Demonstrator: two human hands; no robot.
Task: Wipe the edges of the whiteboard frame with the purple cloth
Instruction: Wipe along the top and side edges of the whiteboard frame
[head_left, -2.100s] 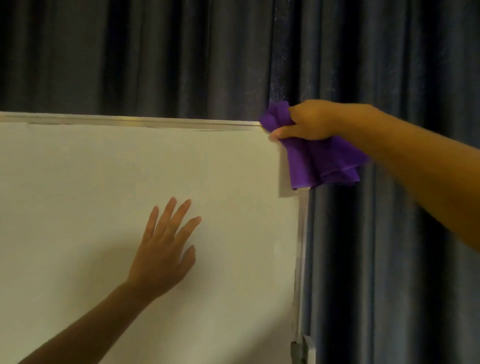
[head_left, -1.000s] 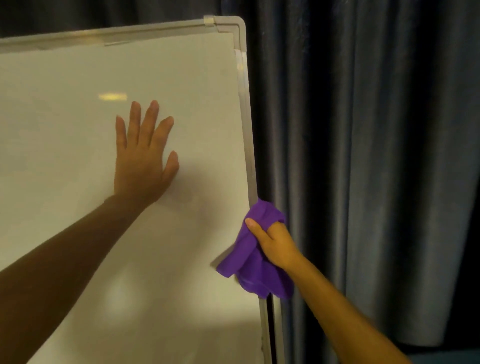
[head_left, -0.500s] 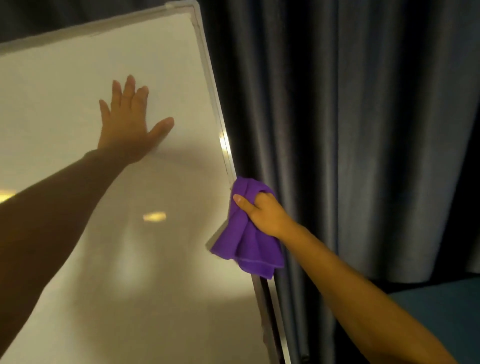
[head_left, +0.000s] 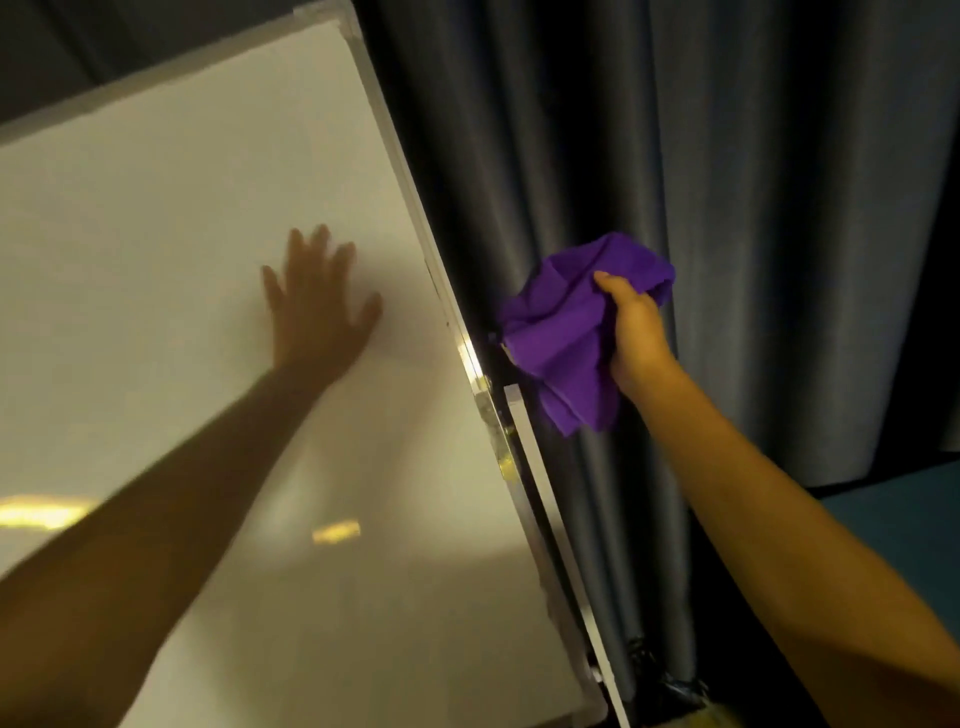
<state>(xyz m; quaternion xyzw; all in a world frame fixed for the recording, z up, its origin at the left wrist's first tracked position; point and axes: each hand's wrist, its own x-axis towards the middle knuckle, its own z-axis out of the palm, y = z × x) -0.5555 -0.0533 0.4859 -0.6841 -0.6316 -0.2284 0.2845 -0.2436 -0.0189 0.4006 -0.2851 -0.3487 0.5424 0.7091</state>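
Observation:
The whiteboard (head_left: 171, 218) fills the left of the view, tilted, with its silver right frame edge (head_left: 410, 208) running from the top middle down to the bottom right. My left hand (head_left: 317, 306) lies flat on the white surface, fingers spread. My right hand (head_left: 636, 332) grips the crumpled purple cloth (head_left: 558, 332), which hangs just right of the frame edge, beside it and apart from the white surface. Whether the cloth's left tip touches the frame cannot be told.
Dark grey curtains (head_left: 753, 182) hang behind and to the right of the board. A silver stand post (head_left: 550, 499) runs alongside the lower frame edge. A teal floor patch (head_left: 904, 525) shows at the lower right.
My right hand has carried the cloth off the right frame edge and out to the right, after sliding down from the top corner. The view has tilted further. My left hand stays flat on the board.

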